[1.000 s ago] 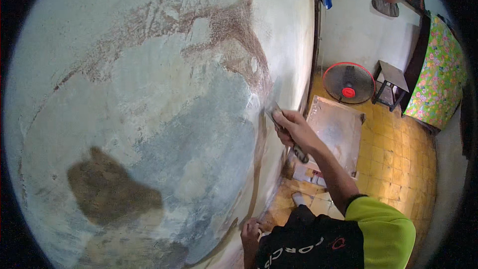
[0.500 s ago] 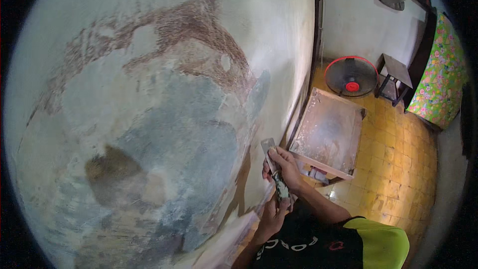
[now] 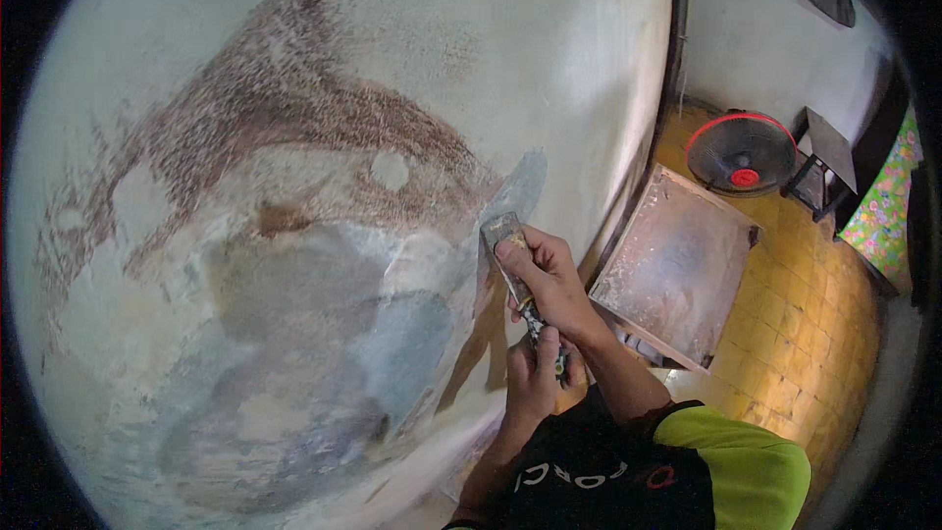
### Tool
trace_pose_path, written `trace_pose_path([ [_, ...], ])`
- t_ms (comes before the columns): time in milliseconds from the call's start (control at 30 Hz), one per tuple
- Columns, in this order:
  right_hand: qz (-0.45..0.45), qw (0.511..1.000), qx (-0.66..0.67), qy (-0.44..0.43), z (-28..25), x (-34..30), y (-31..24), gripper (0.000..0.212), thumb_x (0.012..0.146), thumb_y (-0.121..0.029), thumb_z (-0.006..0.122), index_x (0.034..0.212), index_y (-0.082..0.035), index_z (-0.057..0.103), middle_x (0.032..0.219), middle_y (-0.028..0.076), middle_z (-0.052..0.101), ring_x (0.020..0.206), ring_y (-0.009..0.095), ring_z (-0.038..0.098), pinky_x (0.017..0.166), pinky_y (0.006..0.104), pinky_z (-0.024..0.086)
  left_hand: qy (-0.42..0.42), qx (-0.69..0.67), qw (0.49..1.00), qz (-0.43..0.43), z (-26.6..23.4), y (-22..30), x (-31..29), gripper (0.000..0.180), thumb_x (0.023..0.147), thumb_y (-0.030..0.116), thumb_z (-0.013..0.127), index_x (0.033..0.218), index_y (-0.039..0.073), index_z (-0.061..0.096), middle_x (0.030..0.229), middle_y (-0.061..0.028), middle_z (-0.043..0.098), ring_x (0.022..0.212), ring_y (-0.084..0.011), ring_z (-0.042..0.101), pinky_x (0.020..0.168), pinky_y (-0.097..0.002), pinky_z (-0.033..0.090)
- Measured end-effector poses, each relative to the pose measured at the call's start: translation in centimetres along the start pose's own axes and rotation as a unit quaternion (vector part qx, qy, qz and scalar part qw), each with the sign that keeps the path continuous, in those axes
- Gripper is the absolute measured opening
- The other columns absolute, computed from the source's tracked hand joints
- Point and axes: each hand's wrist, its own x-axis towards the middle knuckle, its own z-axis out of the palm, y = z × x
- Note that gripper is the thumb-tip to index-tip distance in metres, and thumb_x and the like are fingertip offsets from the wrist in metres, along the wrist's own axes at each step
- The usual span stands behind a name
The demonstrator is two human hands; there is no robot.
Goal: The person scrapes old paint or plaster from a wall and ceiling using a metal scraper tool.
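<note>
A putty knife (image 3: 501, 230) is held in front of the wall, its broad blade pointing up and away and smeared with light residue. My right hand (image 3: 551, 280) is closed around the blade end, thumb laid along its face. Lower down, my left hand (image 3: 532, 378) grips the spattered dark handle. Behind the knife, the pale wall (image 3: 549, 39) bears a grey smoothed patch (image 3: 397, 348) and a rough reddish-brown scraped band (image 3: 363, 113). The blade tip overlaps the right edge of that band in view; whether it touches the wall I cannot tell.
Right of my arms stands a low worn wooden table (image 3: 677, 265). Beyond it are a black fan with a red rim (image 3: 741, 152) and a small dark stool (image 3: 824, 162) on yellow floor tiles (image 3: 814, 334). Floral cloth (image 3: 888, 201) hangs at the far right.
Both hands and the putty knife have moved up and slightly left, closer to the scraped band. The view has shifted, so the table and fan sit farther right.
</note>
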Motion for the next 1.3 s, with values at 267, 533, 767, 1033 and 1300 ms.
trace_pose_path([
  [267, -0.004, 0.997, -0.020, -0.077, -0.9, 1.0, 0.2, 0.020, 0.101, -0.019, 0.056, 0.095, -0.001, 0.062, 0.071, -0.003, 0.059, 0.060, 0.002, 0.051, 0.053, 0.0212, 0.041, 0.152, 0.159, 0.962, 0.163, 3.3, 0.5, 0.7, 0.038, 0.104, 0.022, 0.042, 0.075, 0.000, 0.052, 0.059, -0.0044, 0.053, 0.051, -0.0133, 0.052, 0.046, -0.0285, 0.038],
  [533, -0.028, 0.999, -0.009, -0.023, -0.4, 3.1, -2.7, 0.025, 0.101, -0.024, 0.057, 0.092, -0.002, 0.062, 0.066, -0.003, 0.059, 0.052, 0.002, 0.051, 0.045, 0.0207, 0.038, 0.130, 0.120, 0.978, 0.111, 2.6, 1.1, 2.9, 0.034, 0.101, 0.020, 0.045, 0.076, -0.001, 0.055, 0.058, -0.0075, 0.053, 0.052, -0.0191, 0.055, 0.051, -0.0350, 0.042],
  [767, 0.079, 0.995, -0.007, -0.065, -1.7, 1.5, 0.2, 0.027, 0.100, -0.025, 0.058, 0.085, -0.002, 0.063, 0.066, -0.004, 0.058, 0.053, 0.001, 0.050, 0.045, 0.0204, 0.038, 0.108, 0.128, 0.982, 0.086, 1.9, -1.6, 1.5, 0.039, 0.103, 0.022, 0.045, 0.072, 0.001, 0.055, 0.058, -0.0055, 0.055, 0.051, -0.0167, 0.055, 0.049, -0.0320, 0.041],
  [1033, 0.079, 0.995, -0.020, -0.056, -1.1, 1.8, -1.0, 0.031, 0.100, -0.026, 0.058, 0.080, -0.004, 0.064, 0.065, -0.004, 0.060, 0.055, 0.002, 0.050, 0.048, 0.0215, 0.038, 0.059, 0.121, 0.987, 0.085, 1.6, -0.5, 1.9, 0.039, 0.103, 0.021, 0.044, 0.071, 0.001, 0.055, 0.057, -0.0064, 0.055, 0.050, -0.0181, 0.056, 0.049, -0.0326, 0.042],
  [1300, 0.054, 0.998, -0.014, -0.037, -0.8, 0.9, -1.7, 0.030, 0.100, -0.026, 0.059, 0.079, -0.004, 0.064, 0.066, -0.003, 0.061, 0.056, 0.003, 0.050, 0.049, 0.0224, 0.038, 0.050, 0.159, 0.981, 0.099, 2.3, -0.1, 1.6, 0.033, 0.102, 0.020, 0.047, 0.077, -0.001, 0.055, 0.061, -0.0104, 0.059, 0.053, -0.0270, 0.060, 0.052, -0.0388, 0.045],
])
